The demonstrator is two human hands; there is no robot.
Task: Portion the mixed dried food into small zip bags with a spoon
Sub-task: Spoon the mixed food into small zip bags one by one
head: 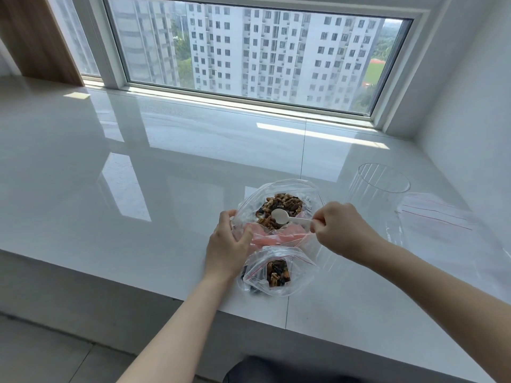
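Glossy white stone is forming a deep window ledge point(138, 167), with tower blocks showing through the window point(249, 51) along its far edge and a wooden panel point(36, 37) standing at its far left corner; near the front edge, the left hand point(228, 244) is gripping the left side of a large clear bag point(279, 214), its fingers curling round the plastic and holding the mouth wide; inside that bag a heap of mixed dried food point(279, 207), nuts and dark pieces, is lying under the bowl of a white spoon point(284, 218); just in front of the large bag, right at the front edge, a small zip bag point(276, 272) with a red seal line is lying, partly filled with the same mix; the right hand point(341, 230) is pinching the spoon's handle between thumb and curled fingers, the bowl reaching left over the food; further right, a clear plastic cylinder point(378, 189) is standing upright; beside it, towards the right edge, flat spare zip bags point(434, 217) with red lines are lying on the stone.
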